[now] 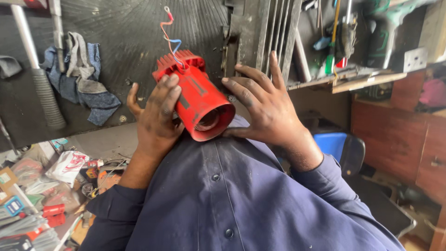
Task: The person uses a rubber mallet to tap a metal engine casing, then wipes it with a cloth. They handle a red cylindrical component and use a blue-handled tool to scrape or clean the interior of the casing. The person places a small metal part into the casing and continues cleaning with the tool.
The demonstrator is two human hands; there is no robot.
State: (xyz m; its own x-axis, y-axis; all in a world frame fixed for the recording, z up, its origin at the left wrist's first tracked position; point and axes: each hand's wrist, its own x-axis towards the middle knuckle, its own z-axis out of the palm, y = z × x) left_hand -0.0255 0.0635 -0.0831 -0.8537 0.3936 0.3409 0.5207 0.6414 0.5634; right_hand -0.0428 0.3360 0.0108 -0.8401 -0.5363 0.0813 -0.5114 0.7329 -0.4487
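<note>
I hold a red cylindrical motor housing (pixel 200 100) in front of my chest, its open round end tilted toward me. A finned end points away, and red and blue wires (pixel 170 35) rise from it. My left hand (pixel 155 118) wraps the housing's left side with fingers over the top. My right hand (pixel 262 102) presses against its right side, fingers spread and extended. Both hands are smeared with dark grease. My dark blue buttoned shirt (pixel 232 195) fills the lower view.
A dark workbench top (pixel 125 32) lies beyond, with a blue-grey rag (pixel 81 76) and a hammer with a ribbed grip (pixel 44 90). Tools, including a green drill (pixel 385 28), sit on a shelf at upper right. Packets and small boxes (pixel 42 195) clutter the lower left. A blue chair (pixel 337 144) stands at right.
</note>
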